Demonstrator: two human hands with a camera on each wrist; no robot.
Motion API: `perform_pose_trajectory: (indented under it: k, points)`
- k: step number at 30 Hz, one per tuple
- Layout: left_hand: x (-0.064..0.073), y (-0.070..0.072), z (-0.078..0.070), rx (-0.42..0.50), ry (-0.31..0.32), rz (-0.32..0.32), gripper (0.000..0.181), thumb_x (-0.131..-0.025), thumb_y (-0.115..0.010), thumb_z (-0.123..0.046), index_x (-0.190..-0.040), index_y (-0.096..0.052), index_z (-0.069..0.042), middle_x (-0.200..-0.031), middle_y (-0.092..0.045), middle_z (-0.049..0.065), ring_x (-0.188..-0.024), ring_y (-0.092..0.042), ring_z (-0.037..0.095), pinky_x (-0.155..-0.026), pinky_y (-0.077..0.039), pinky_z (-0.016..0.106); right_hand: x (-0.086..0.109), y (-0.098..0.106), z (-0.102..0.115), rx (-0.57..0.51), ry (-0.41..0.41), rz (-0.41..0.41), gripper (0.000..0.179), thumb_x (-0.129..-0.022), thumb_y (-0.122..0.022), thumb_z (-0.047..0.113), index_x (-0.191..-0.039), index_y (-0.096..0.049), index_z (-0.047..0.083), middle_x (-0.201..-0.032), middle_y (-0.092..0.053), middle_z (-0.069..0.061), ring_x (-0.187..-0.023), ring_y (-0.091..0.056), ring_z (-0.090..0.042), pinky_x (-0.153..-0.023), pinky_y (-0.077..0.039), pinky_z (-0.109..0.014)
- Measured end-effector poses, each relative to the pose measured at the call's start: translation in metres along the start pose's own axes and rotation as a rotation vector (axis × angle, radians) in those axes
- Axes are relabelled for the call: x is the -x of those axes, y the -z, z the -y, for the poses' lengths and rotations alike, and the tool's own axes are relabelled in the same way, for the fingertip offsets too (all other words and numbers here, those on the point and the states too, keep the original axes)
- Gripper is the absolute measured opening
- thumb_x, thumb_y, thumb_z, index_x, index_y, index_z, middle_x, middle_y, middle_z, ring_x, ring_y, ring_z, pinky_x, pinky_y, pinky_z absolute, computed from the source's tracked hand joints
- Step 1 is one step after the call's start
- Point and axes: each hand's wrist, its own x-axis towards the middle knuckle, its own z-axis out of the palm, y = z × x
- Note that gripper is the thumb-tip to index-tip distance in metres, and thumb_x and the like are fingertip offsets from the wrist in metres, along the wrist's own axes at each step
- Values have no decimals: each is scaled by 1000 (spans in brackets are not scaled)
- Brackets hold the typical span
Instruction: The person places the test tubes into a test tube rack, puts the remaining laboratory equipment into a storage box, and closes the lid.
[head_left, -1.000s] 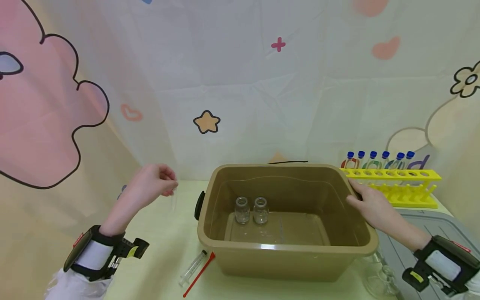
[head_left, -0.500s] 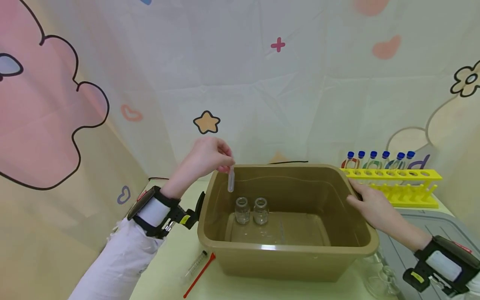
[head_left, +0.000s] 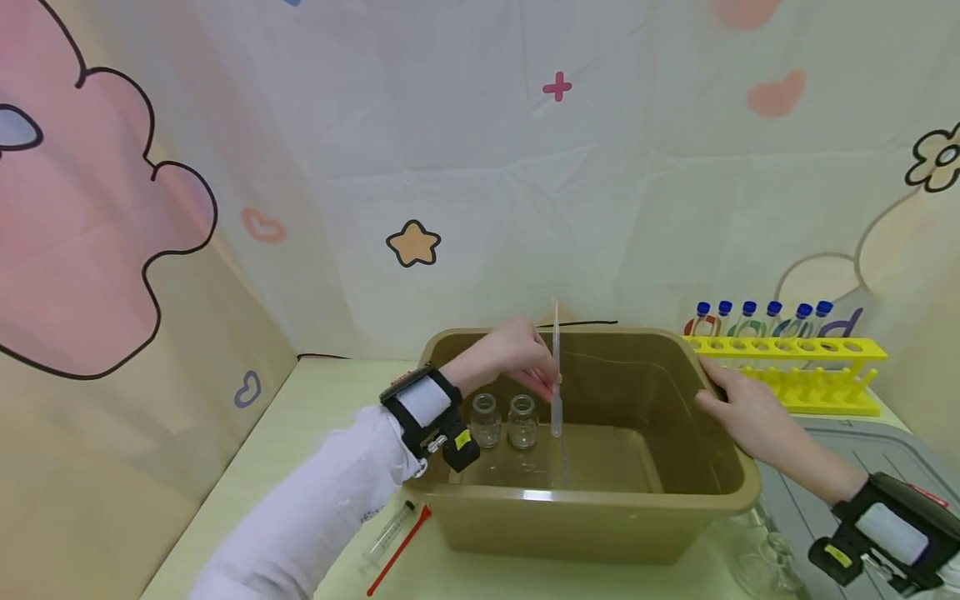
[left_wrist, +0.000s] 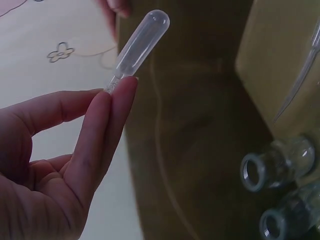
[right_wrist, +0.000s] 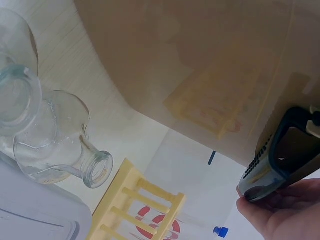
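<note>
My left hand pinches a clear plastic dropper by its narrow neck, just below the bulb. In the head view the dropper stands upright over the brown plastic bin, bulb down and thin tip up. Two small glass bottles stand inside the bin, left of the dropper. A second dropper lies on the bin floor. At the bin's right end, my right hand grips the rim, and the right wrist view shows its fingers at the black handle.
A yellow rack with several blue-capped tubes stands behind the bin at right. Beside the bin lie a grey lid and glass flasks. A syringe and a red stirring stick lie at its front left.
My left hand has moved right from beside the bin to over its inside, carrying the dropper, which now shows with its tip up. The right hand stays on the rim.
</note>
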Motion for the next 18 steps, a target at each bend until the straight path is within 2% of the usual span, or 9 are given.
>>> perform_pose_trajectory:
  k: [4,10,18]
  points:
    - [-13,-15,8,83,70,42,9,-77,-61,8,-71,-63,14,-68,-62,23,-59,-64,29,-63,-51,37,1,0,1,-5,-1,-1,53,-96,-41,17,-137,-22,-11,-119,-45,-33,-87,-56,-33,-73,-45,-48]
    - [-28,-30,18,195,159,110,8,-77,-58,12,-71,-59,17,-71,-61,28,-62,-63,32,-58,-51,32,0,0,1,1,-1,0,53,-96,-41,18,-137,-23,-11,-118,-45,-33,-87,-57,-34,-73,-45,-49]
    - [-36,-41,30,160,177,141,10,-79,-57,9,-76,-64,15,-71,-63,24,-62,-64,26,-59,-51,30,0,1,0,3,-10,2,55,-96,-40,19,-137,-20,-12,-123,-40,-35,-88,-55,-34,-74,-44,-50]
